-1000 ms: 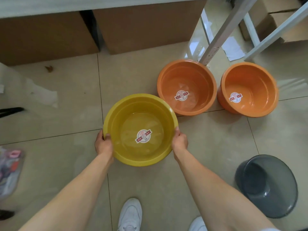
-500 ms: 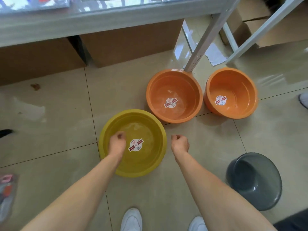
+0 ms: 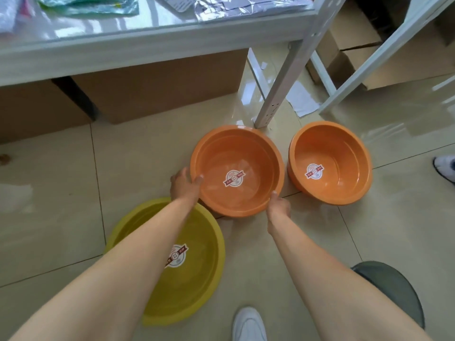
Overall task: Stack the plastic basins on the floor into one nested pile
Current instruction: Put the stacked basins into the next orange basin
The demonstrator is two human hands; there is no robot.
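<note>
A large orange basin (image 3: 246, 153) with a round sticker inside sits in the middle of the floor. My left hand (image 3: 185, 185) grips its left rim, thumb inside. My right hand (image 3: 279, 205) holds its near right rim. A yellow basin (image 3: 197, 274) lies on the floor close to me, partly under my left forearm. A smaller orange basin (image 3: 344, 153) stands to the right of the large one. A grey basin (image 3: 396, 289) sits at the lower right, partly behind my right arm.
A white metal table leg (image 3: 278, 94) stands just behind the large orange basin, under a glass-topped table (image 3: 147, 43). Cardboard boxes (image 3: 162, 92) line the floor beneath it. My white shoe (image 3: 248, 323) is at the bottom; another person's shoe (image 3: 445, 167) at the right edge.
Both hands left the yellow basin, which stays on the floor, and reached forward to take hold of the large orange basin's rim. The view tilted up and forward.
</note>
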